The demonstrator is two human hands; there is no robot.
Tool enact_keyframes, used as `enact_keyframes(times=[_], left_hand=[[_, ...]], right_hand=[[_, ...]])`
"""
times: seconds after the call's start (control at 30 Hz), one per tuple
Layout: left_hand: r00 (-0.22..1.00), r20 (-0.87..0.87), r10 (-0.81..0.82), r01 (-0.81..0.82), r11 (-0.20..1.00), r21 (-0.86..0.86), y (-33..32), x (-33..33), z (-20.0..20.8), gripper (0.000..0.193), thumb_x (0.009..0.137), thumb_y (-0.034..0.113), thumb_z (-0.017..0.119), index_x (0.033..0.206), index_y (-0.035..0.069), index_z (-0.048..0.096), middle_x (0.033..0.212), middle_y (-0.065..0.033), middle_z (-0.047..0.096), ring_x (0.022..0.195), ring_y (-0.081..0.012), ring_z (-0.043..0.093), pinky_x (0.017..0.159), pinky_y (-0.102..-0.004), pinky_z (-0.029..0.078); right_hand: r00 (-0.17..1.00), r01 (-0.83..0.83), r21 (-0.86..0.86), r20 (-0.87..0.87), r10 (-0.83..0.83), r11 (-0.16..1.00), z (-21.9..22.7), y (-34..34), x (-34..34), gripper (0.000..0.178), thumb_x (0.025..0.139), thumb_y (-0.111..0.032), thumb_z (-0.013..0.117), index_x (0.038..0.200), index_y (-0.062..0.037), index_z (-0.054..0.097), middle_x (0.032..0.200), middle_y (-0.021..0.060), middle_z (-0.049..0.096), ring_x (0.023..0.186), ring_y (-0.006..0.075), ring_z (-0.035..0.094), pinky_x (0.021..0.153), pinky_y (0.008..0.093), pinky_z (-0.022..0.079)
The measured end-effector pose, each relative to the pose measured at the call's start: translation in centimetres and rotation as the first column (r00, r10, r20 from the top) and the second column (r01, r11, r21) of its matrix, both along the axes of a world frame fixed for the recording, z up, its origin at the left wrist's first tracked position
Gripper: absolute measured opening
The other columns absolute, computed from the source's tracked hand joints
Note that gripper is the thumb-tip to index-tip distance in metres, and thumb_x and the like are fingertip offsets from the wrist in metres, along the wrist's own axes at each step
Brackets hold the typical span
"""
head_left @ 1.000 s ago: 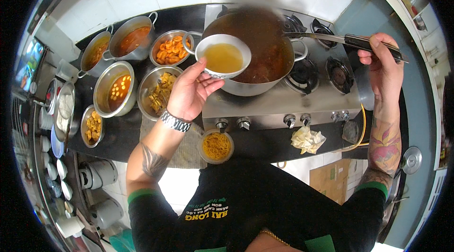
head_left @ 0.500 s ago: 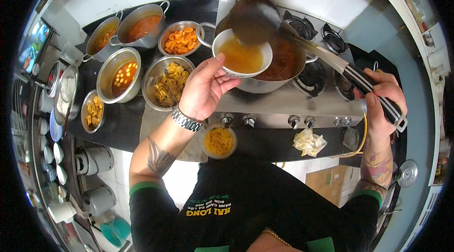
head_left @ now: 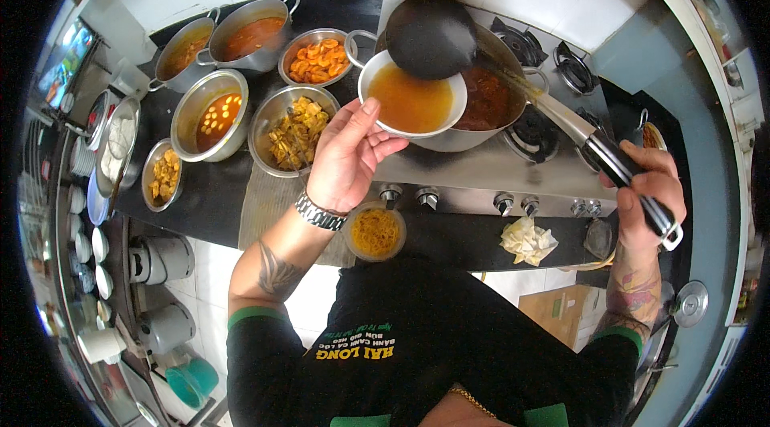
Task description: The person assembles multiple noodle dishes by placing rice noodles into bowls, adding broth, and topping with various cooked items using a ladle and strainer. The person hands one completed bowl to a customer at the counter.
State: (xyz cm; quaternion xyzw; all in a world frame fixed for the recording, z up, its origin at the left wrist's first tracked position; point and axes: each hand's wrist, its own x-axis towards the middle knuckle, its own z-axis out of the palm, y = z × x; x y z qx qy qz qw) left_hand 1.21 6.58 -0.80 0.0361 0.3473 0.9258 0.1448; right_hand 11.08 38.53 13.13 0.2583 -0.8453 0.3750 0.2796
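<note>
My left hand (head_left: 353, 146) supports a white bowl (head_left: 458, 112) from its left side, thumb on the rim and fingers beneath. Orange-brown broth (head_left: 409, 100) lies in the bowl. In my right hand (head_left: 651, 196) is the black handle of a large ladle (head_left: 433, 36), fingers wrapped round it. The ladle's dark scoop is tipped over the bowl's far edge, and its underside hides part of the bowl. Below both stands a big metal pot (head_left: 473, 141) of dark reddish soup on the stove, partly covered by the bowl and ladle.
Left of the stove are a bowl of orange pieces (head_left: 318, 62), a bowl of yellow chunks (head_left: 293, 138), a pot of soup (head_left: 244, 118) and two pots behind. Nearer me sit a tub of yellow strands (head_left: 374, 233) and a crumpled pale cloth or paper (head_left: 528, 241). Burners (head_left: 533, 134) lie right.
The bowl holds more broth than before. The ladle's scoop, blurred earlier, now shows sharply, and my right hand sits slightly lower. The whole view has shifted a little.
</note>
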Motion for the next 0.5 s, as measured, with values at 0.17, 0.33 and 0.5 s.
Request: enact_keyframes(times=[0.17, 0.33, 0.5], left_hand=[[0.999, 0.014, 0.042, -0.042, 0.999, -0.023, -0.3, 1.9, -0.7, 0.038, 0.094, 0.033, 0.060, 0.119, 0.004, 0.055, 0.113, -0.0118, 0.064, 0.101, -0.0229, 0.064, 0.089, -0.0375, 0.054], [0.983, 0.061, 0.174, -0.177, 0.983, 0.038, -0.7, 5.7, -0.6, 0.035, 0.094, 0.026, 0.061, 0.116, 0.001, 0.050, 0.098, -0.0085, 0.065, 0.089, -0.0163, 0.065, 0.084, -0.0337, 0.055], [0.933, 0.108, 0.343, -0.347, 0.937, 0.026, -3.4, 10.7, -0.5, 0.039, 0.094, 0.026, 0.062, 0.119, 0.000, 0.049, 0.106, -0.0107, 0.063, 0.096, -0.0187, 0.064, 0.088, -0.0341, 0.053]], right_hand=[[0.982, 0.089, -0.740, 0.178, 0.067, 0.667, -1.7, 0.7, -0.6, 0.012, 0.090, -0.003, 0.056, 0.102, -0.0026, 0.055, 0.104, 0.0232, 0.064, 0.071, 0.0217, 0.065, 0.059, 0.0294, 0.054], [0.970, 0.193, -0.771, 0.243, 0.000, 0.606, -2.3, 3.6, -2.1, 0.016, 0.091, -0.009, 0.061, 0.104, 0.0010, 0.059, 0.092, 0.0117, 0.064, 0.071, 0.0193, 0.065, 0.063, 0.0265, 0.054], [0.945, 0.295, -0.427, 0.260, -0.196, 0.855, -4.8, 3.8, -3.7, 0.009, 0.088, 0.001, 0.063, 0.096, 0.0042, 0.062, 0.094, 0.0121, 0.065, 0.071, 0.0171, 0.064, 0.068, 0.0260, 0.055]])
